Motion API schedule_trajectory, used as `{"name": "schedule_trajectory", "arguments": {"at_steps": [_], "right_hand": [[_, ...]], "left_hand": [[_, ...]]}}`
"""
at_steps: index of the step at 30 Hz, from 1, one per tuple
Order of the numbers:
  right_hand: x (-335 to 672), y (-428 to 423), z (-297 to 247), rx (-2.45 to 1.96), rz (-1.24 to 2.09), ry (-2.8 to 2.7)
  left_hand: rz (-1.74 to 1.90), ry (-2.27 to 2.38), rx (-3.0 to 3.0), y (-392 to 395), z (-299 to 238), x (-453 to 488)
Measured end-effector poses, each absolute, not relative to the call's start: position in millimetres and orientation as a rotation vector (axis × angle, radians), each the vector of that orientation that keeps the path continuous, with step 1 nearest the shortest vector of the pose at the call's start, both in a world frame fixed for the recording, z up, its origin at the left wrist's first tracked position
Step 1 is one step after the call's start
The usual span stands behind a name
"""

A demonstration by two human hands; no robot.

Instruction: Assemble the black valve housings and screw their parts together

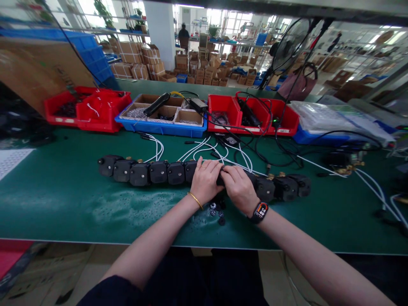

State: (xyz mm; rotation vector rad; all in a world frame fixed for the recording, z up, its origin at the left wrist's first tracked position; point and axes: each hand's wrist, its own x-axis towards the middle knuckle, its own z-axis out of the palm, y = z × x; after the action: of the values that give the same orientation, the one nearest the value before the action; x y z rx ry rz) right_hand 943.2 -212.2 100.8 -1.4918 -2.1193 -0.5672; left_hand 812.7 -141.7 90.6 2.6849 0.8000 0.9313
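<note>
Middle unit [219,180]: centre of the green mat [63,191], sitting in the row of black units [149,172] that runs 9 to 3 o'clock. It's mostly hidden under the hands. Left hand [205,180] is curled over its 9 o'clock end and right hand [239,187] over the 3 o'clock end. Both are clenched on it, fingertips meeting on top. Can't tell what the fingers are doing underneath.

Risks, my read:
- Neighbours touch it on both sides. Twist or lift it and it likely drags the row out of line.
- Loose small parts [216,211] lie just at 6 o'clock of the hands, beside the wrists. A wrist or the watch [259,211] could sweep them toward the mat edge.
- White leads [204,151] fan out at 12 o'clock, crossing black cable [264,144]. Pull the unit toward 6 and a lead may snag or strain at its fitting.
- Blue tray [159,127] and red bins [251,112] sit well apart at 11 to 1 o'clock, so reaching them means crossing that tangle.
</note>
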Motion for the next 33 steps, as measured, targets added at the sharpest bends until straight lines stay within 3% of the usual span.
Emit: {"name": "schedule_trajectory", "arguments": {"at_steps": [13, 19, 28, 33], "right_hand": [[948.4, -266.4, 85.5, -1.605, -0.477, -2.006], [939.3, -279.5, 58.7, -1.513, -0.181, -2.201], [948.2, -291.8, 52.1, -1.573, -0.146, -1.820], [946.0, -294.1, 82.3, -1.557, 0.391, -1.254]], "left_hand": [[0.791, 0.893, 2.873, -145.5, 97.0, 785.8], [0.855, 0.991, 2.842, -138.5, 90.2, 771.9], [0.894, 0.979, 2.818, -137.8, 85.0, 773.1], [0.925, 0.950, 2.806, -132.8, 88.9, 773.5]]}}
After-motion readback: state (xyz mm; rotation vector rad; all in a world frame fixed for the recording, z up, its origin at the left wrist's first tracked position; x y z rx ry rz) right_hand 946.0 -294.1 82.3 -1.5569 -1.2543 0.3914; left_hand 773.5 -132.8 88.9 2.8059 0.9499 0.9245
